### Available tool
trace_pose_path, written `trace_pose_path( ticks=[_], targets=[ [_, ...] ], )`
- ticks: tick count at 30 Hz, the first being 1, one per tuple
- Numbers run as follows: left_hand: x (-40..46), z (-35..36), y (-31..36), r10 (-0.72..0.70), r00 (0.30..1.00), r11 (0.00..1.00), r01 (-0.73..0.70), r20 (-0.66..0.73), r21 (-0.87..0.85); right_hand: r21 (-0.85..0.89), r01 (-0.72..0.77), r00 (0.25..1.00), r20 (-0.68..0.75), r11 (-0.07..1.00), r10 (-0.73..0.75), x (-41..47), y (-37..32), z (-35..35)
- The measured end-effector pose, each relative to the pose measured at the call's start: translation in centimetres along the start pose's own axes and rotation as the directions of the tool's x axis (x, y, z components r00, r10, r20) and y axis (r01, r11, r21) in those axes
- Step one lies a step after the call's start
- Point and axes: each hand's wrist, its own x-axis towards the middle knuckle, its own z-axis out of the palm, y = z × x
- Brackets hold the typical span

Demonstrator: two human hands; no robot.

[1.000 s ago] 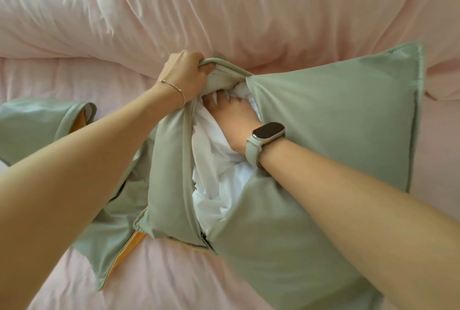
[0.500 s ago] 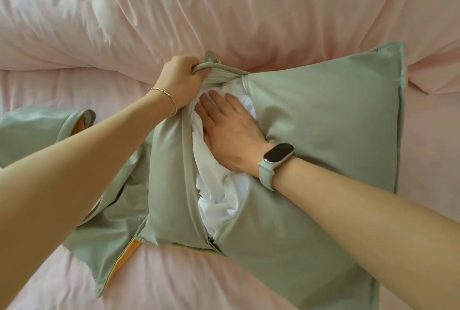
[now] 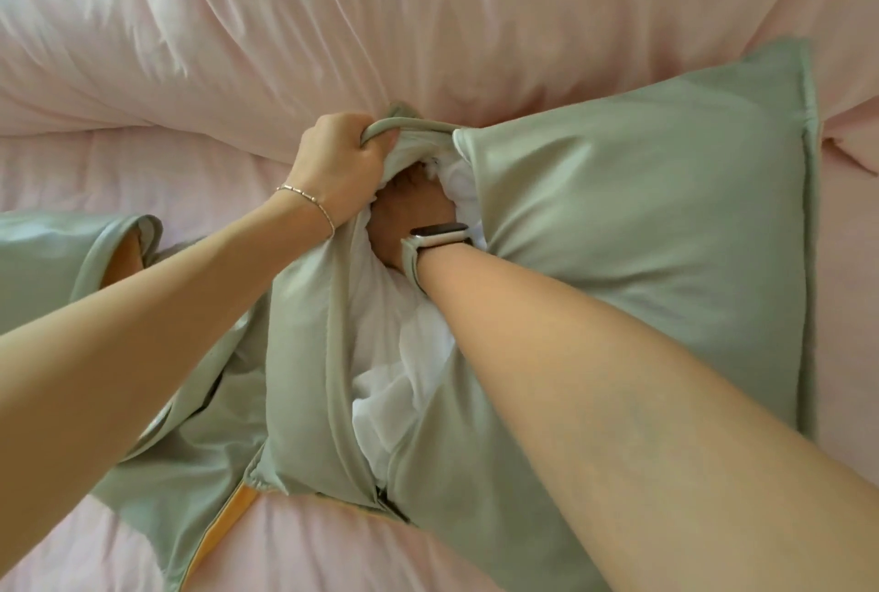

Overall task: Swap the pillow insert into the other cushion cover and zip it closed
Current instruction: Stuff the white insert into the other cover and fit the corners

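A sage green cushion cover (image 3: 642, 220) lies on the bed, puffed out by the white pillow insert (image 3: 399, 353), which shows through the cover's open slit. My left hand (image 3: 340, 163) grips the far end of the cover's open edge and holds it up. My right hand (image 3: 409, 211), with a watch on the wrist, is pushed down into the opening against the insert. Its fingers are hidden inside the cover. A second green cover (image 3: 180, 472) with a yellow-orange lining lies flat and crumpled at the left, under my left forearm.
A pink sheet (image 3: 304, 544) covers the bed. A thick pink duvet (image 3: 333, 20) is bunched along the far side, right behind the cushion.
My right hand, flat on the insert half a second ago, has pushed deeper into the far corner of the cover. My left hand keeps its grip on the edge.
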Motion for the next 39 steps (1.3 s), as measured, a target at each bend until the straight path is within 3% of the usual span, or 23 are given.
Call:
trace_pose_path(
  ticks=[3, 6, 8, 10, 11, 14, 18, 20, 22, 25, 29, 33, 35, 39],
  targets=[
    [-1.4, -1.0, 0.2, 0.08, 0.996, 0.997, -0.08, 0.031, -0.024, 0.03, 0.043, 0.993, -0.11, 0.999, -0.039, -2.5, -0.2, -1.6],
    [-3.7, -1.8, 1.4, 0.186, 0.98, 0.982, -0.183, 0.073, -0.047, 0.148, 0.073, 0.95, -0.311, 0.986, -0.023, -7.3, 0.3, -3.2],
    [-5.3, -1.9, 2.5, 0.162, 0.983, 0.982, -0.152, 0.083, -0.112, 0.207, 0.071, 0.92, -0.393, 0.976, 0.016, -10.2, 0.6, -3.5],
    [-7.3, -2.0, 3.9, 0.027, 0.993, 0.955, 0.007, 0.111, -0.298, 0.239, 0.067, 0.926, -0.376, 0.969, 0.029, -13.0, 0.5, -3.9],
    [-8.4, -2.3, 4.7, -0.071, 0.988, 0.895, 0.124, 0.137, -0.428, 0.234, 0.074, 0.928, -0.372, 0.969, 0.018, -14.4, 0.3, -4.5],
    [-11.5, -3.6, 6.6, -0.309, 0.905, 0.573, 0.423, 0.293, -0.702, 0.198, 0.179, 0.906, -0.416, 0.964, -0.083, -18.1, 0.0, -7.0],
    [-15.2, -5.3, 7.5, -0.352, 0.767, 0.206, 0.623, 0.537, -0.755, 0.263, 0.322, 0.912, -0.344, 0.909, -0.224, -21.9, 1.0, -11.0],
    [-17.0, -5.2, 7.4, -0.325, 0.731, 0.132, 0.663, 0.6, -0.736, 0.225, 0.366, 0.919, -0.243, 0.903, -0.312, -23.0, 1.6, -11.5],
    [-18.6, -3.2, 6.4, -0.378, 0.72, 0.14, 0.666, 0.582, -0.733, 0.141, 0.395, 0.915, -0.147, 0.908, -0.375, -23.4, 2.3, -10.2],
    [-19.8, 0.2, 4.4, -0.514, 0.719, 0.299, 0.662, 0.468, -0.687, 0.079, 0.449, 0.892, -0.108, 0.89, -0.44, -23.9, 3.8, -6.0],
    [-19.3, 2.0, 2.3, -0.461, 0.846, 0.587, 0.518, 0.269, -0.622, 0.058, 0.519, 0.848, -0.154, 0.853, -0.506, -22.8, 4.5, -3.6],
    [-19.4, 2.1, 0.3, -0.466, 0.882, 0.751, 0.436, 0.07, -0.496, -0.084, 0.606, 0.787, -0.077, 0.791, -0.612, -21.4, 3.4, -2.3],
    [-19.8, 2.3, -0.9, -0.503, 0.864, 0.796, 0.452, -0.025, -0.402, -0.095, 0.618, 0.782, -0.03, 0.781, -0.622, -20.7, 2.4, -1.4],
    [-19.9, 2.2, -3.4, -0.591, 0.801, 0.762, 0.514, -0.099, -0.394, -0.064, 0.619, 0.782, 0.144, 0.783, -0.607, -18.8, 0.4, -0.1]
  ],
)
